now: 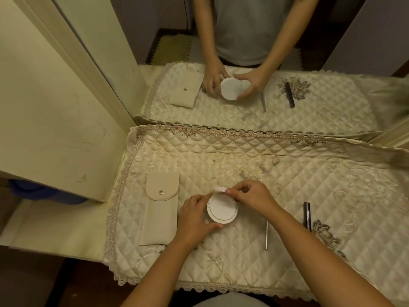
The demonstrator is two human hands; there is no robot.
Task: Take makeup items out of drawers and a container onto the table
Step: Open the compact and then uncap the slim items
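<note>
A round white container stands on the quilted cream table cover, near its middle front. My left hand wraps around the container's left side and holds it. My right hand pinches a small white tab or strip at the container's far rim. A cream pouch with a snap button lies flat to the left. To the right lie a thin silver stick and a dark tube.
A mirror at the back of the table reflects the person, both hands and the items. A cream cabinet panel stands at the left. The cover's lace edge marks the table's front.
</note>
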